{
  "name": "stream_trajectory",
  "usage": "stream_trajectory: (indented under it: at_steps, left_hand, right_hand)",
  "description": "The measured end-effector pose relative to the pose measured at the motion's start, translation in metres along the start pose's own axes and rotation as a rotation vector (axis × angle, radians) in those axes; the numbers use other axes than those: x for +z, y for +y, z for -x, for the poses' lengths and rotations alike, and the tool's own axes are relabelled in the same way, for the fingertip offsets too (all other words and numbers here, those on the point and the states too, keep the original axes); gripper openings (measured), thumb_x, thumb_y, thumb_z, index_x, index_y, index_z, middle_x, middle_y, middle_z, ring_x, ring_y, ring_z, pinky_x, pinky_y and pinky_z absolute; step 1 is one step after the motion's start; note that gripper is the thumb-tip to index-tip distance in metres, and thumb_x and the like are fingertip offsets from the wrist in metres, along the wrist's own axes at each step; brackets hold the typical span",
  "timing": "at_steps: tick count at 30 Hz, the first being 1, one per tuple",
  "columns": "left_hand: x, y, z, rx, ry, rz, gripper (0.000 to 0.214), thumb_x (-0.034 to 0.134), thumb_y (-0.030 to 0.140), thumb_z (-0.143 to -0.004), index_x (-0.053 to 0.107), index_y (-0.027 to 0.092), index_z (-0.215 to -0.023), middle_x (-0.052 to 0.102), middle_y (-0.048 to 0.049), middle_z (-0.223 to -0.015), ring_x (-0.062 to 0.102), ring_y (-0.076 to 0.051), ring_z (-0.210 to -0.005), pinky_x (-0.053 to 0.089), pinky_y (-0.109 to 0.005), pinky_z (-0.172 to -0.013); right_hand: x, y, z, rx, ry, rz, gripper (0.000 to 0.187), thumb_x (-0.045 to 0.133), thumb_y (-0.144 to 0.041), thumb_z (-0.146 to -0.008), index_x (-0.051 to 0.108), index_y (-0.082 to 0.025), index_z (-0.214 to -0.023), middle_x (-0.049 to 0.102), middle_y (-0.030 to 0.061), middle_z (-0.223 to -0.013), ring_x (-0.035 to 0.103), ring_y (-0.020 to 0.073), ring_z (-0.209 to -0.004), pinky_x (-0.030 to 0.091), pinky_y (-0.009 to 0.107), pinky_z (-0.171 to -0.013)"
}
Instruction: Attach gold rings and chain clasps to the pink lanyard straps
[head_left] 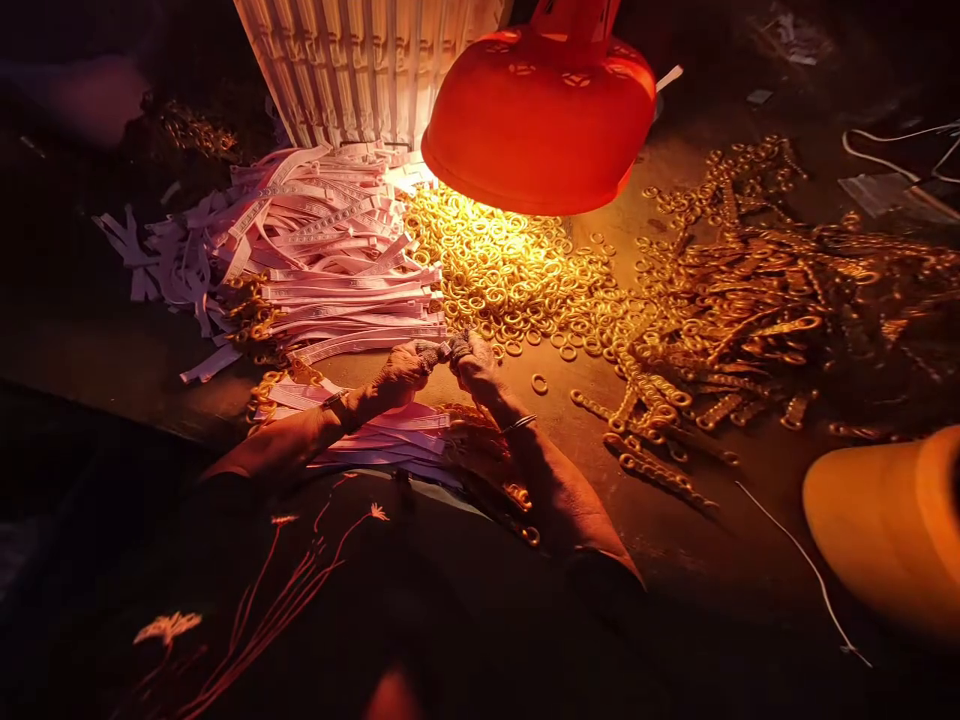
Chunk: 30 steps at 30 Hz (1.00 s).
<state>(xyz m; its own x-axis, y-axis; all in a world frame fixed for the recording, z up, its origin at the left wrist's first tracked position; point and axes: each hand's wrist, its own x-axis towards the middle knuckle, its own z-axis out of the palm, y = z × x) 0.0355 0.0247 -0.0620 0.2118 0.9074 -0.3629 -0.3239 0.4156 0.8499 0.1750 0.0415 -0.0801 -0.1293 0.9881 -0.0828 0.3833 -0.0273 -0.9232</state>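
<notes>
- Bringing their fingertips together beneath a red lamp (540, 120), a person's left hand (409, 365) and right hand (472, 358) meet above a worktable (559, 430).
- The fingers of both hands are curled in and pinched on a small pale piece (445, 350) between them; it is too small to identify.
- Dark coverings appear on some fingertips, though their material cannot be told. A band (334, 398) circles the left wrist, a thin bangle (519, 424) the right.
- Just beyond the hands, pale pink strips (352, 308) lie roughly side by side, with a tangled heap of more behind them; another batch sits beneath the left forearm.
- Gold rings (502, 275) spread under the lamp's glow, one loose ring (539, 384) resting apart, right of the hands.
- Farther right sprawls a mound of gold chain-like pieces (757, 290), many overlapping.
- Behind the pink heap rises a ridged pale panel (360, 75).
- At the right edge, a yellow-orange container (870, 520) stands near a thin white cord (806, 565).
- Flower-patterned dark clothing (169, 627) fills the foreground.
</notes>
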Motion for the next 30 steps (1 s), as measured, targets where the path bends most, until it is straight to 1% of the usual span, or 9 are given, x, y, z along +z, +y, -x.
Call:
stream_trajectory:
  at_steps: [5, 9, 12, 15, 17, 20, 23, 26, 30]
  left_hand:
    - [0.0, 0.0, -0.004, 0.06, 0.012, -0.088, 0.029, 0.07, 0.03, -0.076, 0.049, 0.015, -0.063, 0.033, 0.0078, -0.046, 0.023, -0.002, -0.036, 0.014, -0.019, -0.039]
    - [-0.001, 0.023, -0.004, -0.071, -0.006, -0.242, 0.024, 0.068, 0.026, -0.078, 0.056, 0.012, -0.062, 0.053, 0.0002, -0.052, 0.042, -0.005, -0.041, 0.029, -0.019, -0.042]
    - [-0.002, 0.051, 0.005, -0.11, -0.087, -0.273, 0.03, 0.069, 0.028, -0.079, 0.057, 0.011, -0.057, 0.051, 0.0006, -0.048, 0.039, -0.004, -0.039, 0.024, -0.018, -0.04]
    - [-0.004, 0.076, 0.024, -0.077, -0.176, -0.303, 0.03, 0.076, 0.029, -0.074, 0.059, 0.011, -0.057, 0.041, 0.005, -0.042, 0.027, -0.001, -0.036, 0.015, -0.019, -0.039]
    - [-0.005, 0.084, 0.04, -0.116, -0.224, -0.365, 0.025, 0.077, 0.027, -0.072, 0.064, 0.01, -0.059, 0.043, 0.004, -0.043, 0.028, -0.002, -0.037, 0.015, -0.018, -0.039]
    - [-0.007, 0.079, 0.066, -0.175, -0.282, -0.428, 0.02, 0.077, 0.024, -0.069, 0.067, 0.009, -0.059, 0.052, 0.0005, -0.048, 0.036, -0.003, -0.041, 0.021, -0.017, -0.041]
    - [-0.012, 0.061, 0.089, -0.23, -0.344, -0.413, 0.022, 0.077, 0.027, -0.069, 0.066, 0.009, -0.06, 0.056, -0.0004, -0.053, 0.043, -0.005, -0.047, 0.03, -0.017, -0.044]
    - [-0.018, 0.044, 0.107, -0.285, -0.379, -0.358, 0.026, 0.078, 0.031, -0.069, 0.066, 0.009, -0.063, 0.057, 0.0003, -0.054, 0.045, -0.006, -0.049, 0.033, -0.017, -0.047]
    - [-0.023, 0.033, 0.122, -0.411, -0.353, -0.222, 0.03, 0.079, 0.037, -0.068, 0.067, 0.009, -0.068, 0.061, -0.0017, -0.057, 0.05, -0.008, -0.049, 0.037, -0.018, -0.047]
  right_hand:
    - [-0.006, -0.007, -0.012, -0.151, 0.07, 0.099, 0.012, 0.04, -0.031, -0.084, 0.043, -0.022, -0.076, 0.049, 0.0019, -0.07, 0.04, 0.0135, -0.065, 0.037, 0.027, -0.061]
    - [-0.016, -0.028, -0.007, -0.23, 0.01, 0.14, 0.032, 0.034, -0.048, -0.092, 0.046, -0.02, -0.081, 0.053, 0.0033, -0.075, 0.045, 0.0139, -0.066, 0.038, 0.028, -0.063]
    - [-0.026, -0.049, 0.014, -0.223, -0.124, 0.176, 0.035, 0.043, -0.054, -0.089, 0.048, -0.019, -0.094, 0.051, -0.0006, -0.068, 0.045, 0.0119, -0.057, 0.033, 0.025, -0.055]
    - [-0.03, -0.069, 0.047, -0.217, -0.161, 0.314, 0.027, 0.052, -0.044, -0.087, 0.046, -0.02, -0.095, 0.047, -0.0035, -0.061, 0.04, 0.0103, -0.051, 0.025, 0.023, -0.051]
    - [-0.028, -0.078, 0.072, -0.209, -0.191, 0.402, 0.022, 0.052, -0.039, -0.087, 0.046, -0.02, -0.095, 0.049, -0.0023, -0.061, 0.041, 0.011, -0.05, 0.022, 0.024, -0.052]
    - [-0.019, -0.08, 0.108, -0.163, -0.218, 0.486, 0.02, 0.051, -0.038, -0.089, 0.046, -0.019, -0.096, 0.054, 0.0008, -0.062, 0.046, 0.0134, -0.051, 0.02, 0.025, -0.052]
    - [-0.011, -0.075, 0.136, -0.14, -0.256, 0.475, 0.018, 0.047, -0.038, -0.091, 0.045, -0.02, -0.092, 0.058, 0.0046, -0.067, 0.052, 0.0161, -0.055, 0.022, 0.025, -0.051]
    - [-0.007, -0.068, 0.151, -0.105, -0.305, 0.383, 0.017, 0.049, -0.037, -0.09, 0.045, -0.021, -0.09, 0.061, 0.0061, -0.071, 0.055, 0.0167, -0.058, 0.026, 0.025, -0.052]
    - [0.0, -0.058, 0.159, -0.012, -0.299, 0.222, 0.031, 0.056, -0.05, -0.086, 0.048, -0.021, -0.093, 0.062, 0.0041, -0.072, 0.055, 0.0161, -0.057, 0.031, 0.024, -0.052]
